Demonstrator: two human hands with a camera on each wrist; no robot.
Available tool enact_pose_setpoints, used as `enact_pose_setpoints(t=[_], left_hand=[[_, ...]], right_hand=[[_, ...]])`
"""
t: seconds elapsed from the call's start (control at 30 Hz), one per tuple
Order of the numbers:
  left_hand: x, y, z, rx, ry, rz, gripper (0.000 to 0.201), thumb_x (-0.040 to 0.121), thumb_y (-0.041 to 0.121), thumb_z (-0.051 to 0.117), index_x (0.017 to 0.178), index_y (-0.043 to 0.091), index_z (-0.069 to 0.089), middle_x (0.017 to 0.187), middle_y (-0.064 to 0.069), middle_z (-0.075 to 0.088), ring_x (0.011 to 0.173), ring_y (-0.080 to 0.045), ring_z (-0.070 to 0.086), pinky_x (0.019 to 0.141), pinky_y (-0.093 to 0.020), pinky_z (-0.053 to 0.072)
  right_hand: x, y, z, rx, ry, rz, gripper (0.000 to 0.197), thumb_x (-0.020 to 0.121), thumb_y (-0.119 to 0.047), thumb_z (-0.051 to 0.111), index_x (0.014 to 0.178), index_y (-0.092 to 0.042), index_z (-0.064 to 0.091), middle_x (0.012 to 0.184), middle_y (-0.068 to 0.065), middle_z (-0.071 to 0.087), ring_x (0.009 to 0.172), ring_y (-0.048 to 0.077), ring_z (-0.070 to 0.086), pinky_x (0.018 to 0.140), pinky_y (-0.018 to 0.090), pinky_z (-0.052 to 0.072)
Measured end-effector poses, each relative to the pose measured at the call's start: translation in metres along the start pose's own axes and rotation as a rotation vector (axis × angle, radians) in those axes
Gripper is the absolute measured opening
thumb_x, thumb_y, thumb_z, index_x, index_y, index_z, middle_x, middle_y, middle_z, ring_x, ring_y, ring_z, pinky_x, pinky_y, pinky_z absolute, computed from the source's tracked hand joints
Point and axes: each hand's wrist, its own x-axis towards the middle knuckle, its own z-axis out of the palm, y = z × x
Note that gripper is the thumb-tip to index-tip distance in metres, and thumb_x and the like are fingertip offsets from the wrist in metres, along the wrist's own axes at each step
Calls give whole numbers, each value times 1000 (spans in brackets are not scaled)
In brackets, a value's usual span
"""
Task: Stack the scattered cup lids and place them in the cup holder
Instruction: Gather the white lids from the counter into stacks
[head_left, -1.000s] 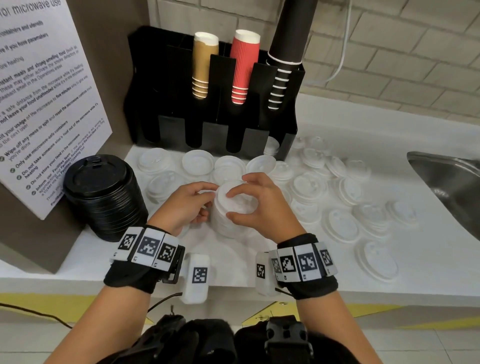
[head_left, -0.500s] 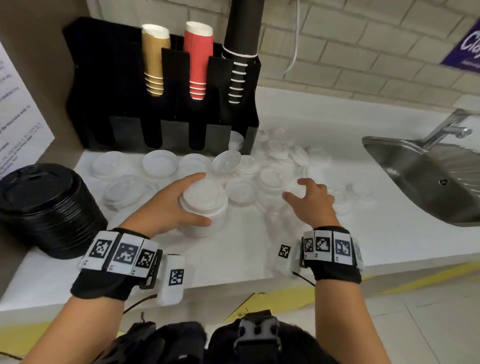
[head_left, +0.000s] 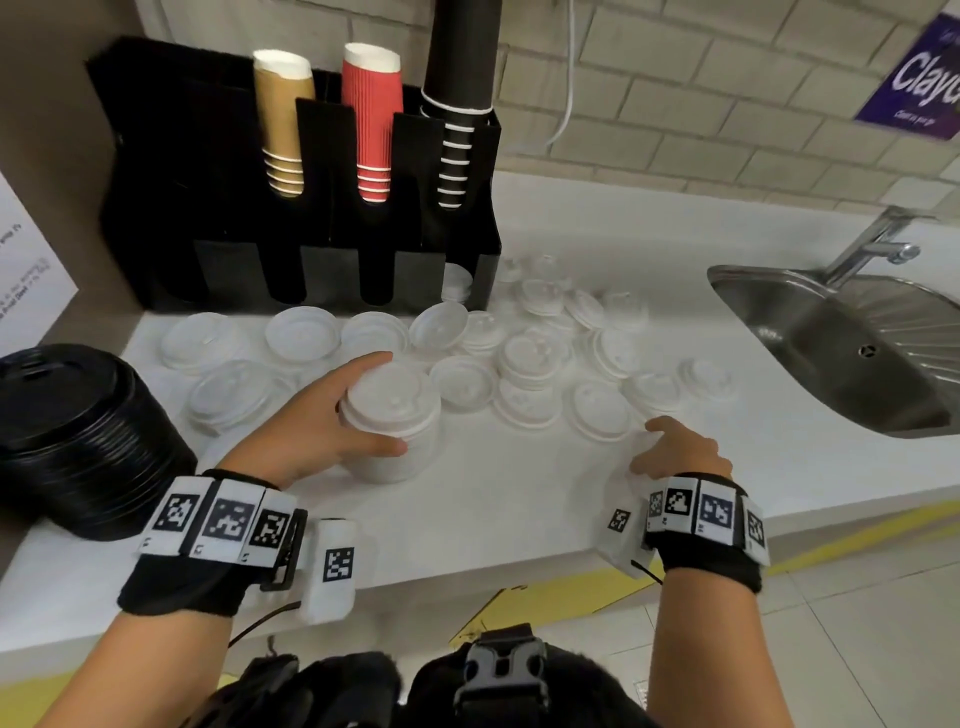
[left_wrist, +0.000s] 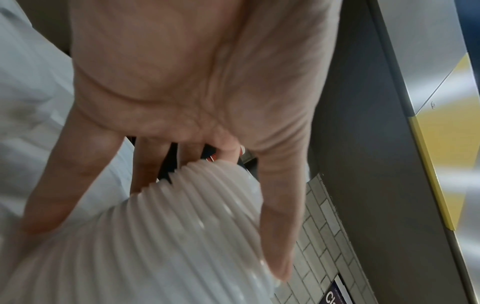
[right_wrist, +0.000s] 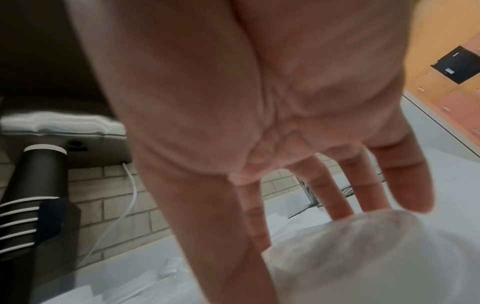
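Note:
A tall stack of white lids (head_left: 395, 441) stands on the white counter (head_left: 493, 509). My left hand (head_left: 388, 402) grips it from the left, thumb in front and fingers behind; the left wrist view shows the ribbed stack (left_wrist: 130, 277) between thumb and fingers of that hand (left_wrist: 161, 236). My right hand (head_left: 670, 447) is off to the right, low over the counter. In the right wrist view its fingers (right_wrist: 405, 185) are stretched out and touch a single white lid (right_wrist: 376, 263). Several loose white lids (head_left: 535, 358) lie scattered behind. The black cup holder (head_left: 234, 249) stands at the back left.
Gold, red and black cup stacks (head_left: 371, 124) stand in the holder, and a few white lids (head_left: 457, 283) sit in its right lower slot. A stack of black lids (head_left: 78, 441) is at the left. A steel sink (head_left: 857, 348) with a tap (head_left: 872, 249) lies to the right.
My right hand has let go of the stack's top and moved right and nearer, down to a single lid. My left hand keeps its grip on the stack. The head view has swung right.

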Motion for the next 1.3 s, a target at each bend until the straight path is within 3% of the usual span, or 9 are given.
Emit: enact_pose_setpoints(t=[0.27, 0.33, 0.43, 0.63, 0.73, 0.8, 0.87, 1.1, 1.3], left_hand=[[2, -2, -1, -11, -3, 17, 91, 70, 12, 85, 144, 38, 37, 128, 23, 49, 120, -7, 47, 95, -21, 37], [3, -3, -1, -8, 20, 7, 94, 67, 14, 87, 142, 35, 35, 128, 20, 48, 118, -8, 46, 94, -22, 37], [4, -5, -1, -3, 45, -6, 84, 63, 15, 89, 127, 34, 38, 122, 20, 49, 110, -6, 48, 85, -18, 40], [4, -9, -2, -21, 38, -15, 84, 62, 9, 89, 125, 33, 39, 116, 25, 49, 104, 9, 47, 76, -10, 39], [4, -8, -3, -13, 30, -11, 84, 62, 9, 90, 128, 29, 42, 121, 18, 54, 109, 4, 51, 81, -13, 42], [3, -8, -3, -23, 29, -10, 85, 62, 7, 89, 130, 29, 43, 122, 15, 55, 109, 3, 53, 81, -14, 45], [2, -8, -4, -31, 23, -7, 86, 62, 6, 89, 131, 29, 44, 122, 15, 57, 108, 2, 55, 79, -14, 47], [0, -8, -4, -37, 36, 0, 80, 61, 4, 89, 125, 29, 48, 115, 13, 61, 104, 2, 58, 71, -9, 49], [2, -10, -5, -26, 33, 3, 81, 61, 7, 90, 127, 28, 47, 118, 14, 59, 108, 1, 55, 75, -9, 47]], right_hand=[[-8, -22, -4, -15, 86, -93, 53, 90, -37, 52, 138, -33, 30, 134, 17, 27, 125, 37, 27, 99, 51, 32], [-13, -34, -2, 18, 98, -210, 54, 90, -41, 51, 137, -33, 26, 136, 16, 24, 126, 38, 27, 99, 51, 32], [-27, -57, 8, 178, 42, -551, 48, 91, -38, 54, 133, -35, 31, 136, 10, 26, 123, 38, 35, 102, 48, 35], [-61, -97, 38, 509, -204, -1030, 38, 89, -25, 61, 124, -32, 47, 123, -2, 40, 110, 5, 44, 91, 21, 39], [-71, -109, 50, 568, -182, -1121, 35, 87, -24, 66, 120, -29, 55, 122, -6, 46, 104, -9, 45, 91, 20, 42], [-74, -116, 54, 562, -122, -1183, 35, 85, -23, 69, 118, -26, 61, 120, -7, 49, 101, -13, 45, 88, 10, 38], [-78, -121, 56, 530, -87, -1235, 35, 82, -22, 72, 116, -24, 65, 119, -6, 51, 105, -8, 47, 89, 7, 36], [-86, -126, 59, 452, -140, -1274, 39, 74, -18, 79, 111, -22, 69, 121, -1, 52, 118, 14, 47, 102, 31, 41], [-84, -123, 62, 388, -133, -1272, 43, 69, -17, 81, 110, -22, 69, 120, -3, 51, 119, 14, 44, 100, 18, 34]])
